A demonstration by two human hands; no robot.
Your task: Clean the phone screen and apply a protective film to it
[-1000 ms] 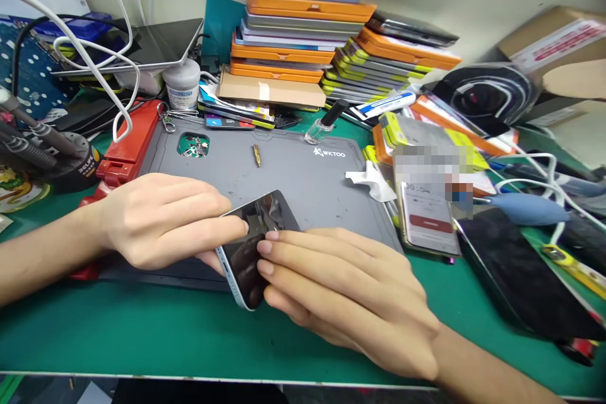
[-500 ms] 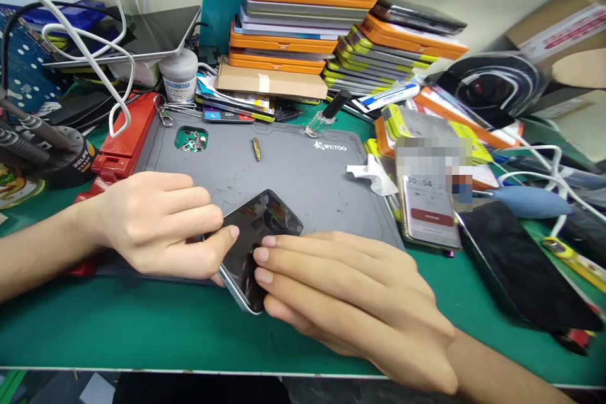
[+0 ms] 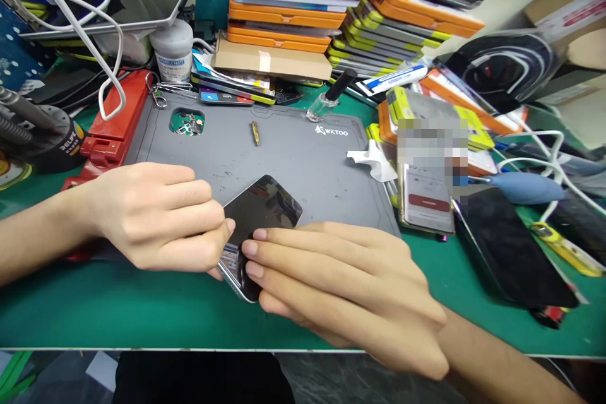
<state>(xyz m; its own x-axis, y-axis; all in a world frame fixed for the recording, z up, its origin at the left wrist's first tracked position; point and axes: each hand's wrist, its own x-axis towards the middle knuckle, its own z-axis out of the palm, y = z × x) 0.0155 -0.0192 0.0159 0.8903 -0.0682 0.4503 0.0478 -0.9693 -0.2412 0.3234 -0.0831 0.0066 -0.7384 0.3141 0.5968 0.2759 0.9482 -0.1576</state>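
Note:
A smartphone (image 3: 255, 208) with a glossy black screen lies tilted between my hands, over the front part of a grey work mat (image 3: 293, 158). My left hand (image 3: 165, 218) is closed on its left edge, thumb toward the screen and the other fingers curled. My right hand (image 3: 350, 284) grips the lower right side, with several straight fingertips laid across the glass and the thumb below. The phone's underside is hidden. Beyond it on the mat is a small brass-coloured bit (image 3: 255, 133). Tiny metal parts (image 3: 188, 124) sit in the mat's cut-out at the far left.
Behind the mat stand a tub of paste (image 3: 173, 53), stacked orange cases (image 3: 279, 12) and a small glass bottle (image 3: 326, 101). To the right are a crumpled white tissue (image 3: 374, 161), a lit phone (image 3: 426, 199), a blue blower (image 3: 528, 188) and a black phone-like slab (image 3: 516, 252).
The camera view has tipped down slightly, so the desk items appear higher. Both hands keep their hold on the smartphone; the right fingertips sit slightly further left across the screen.

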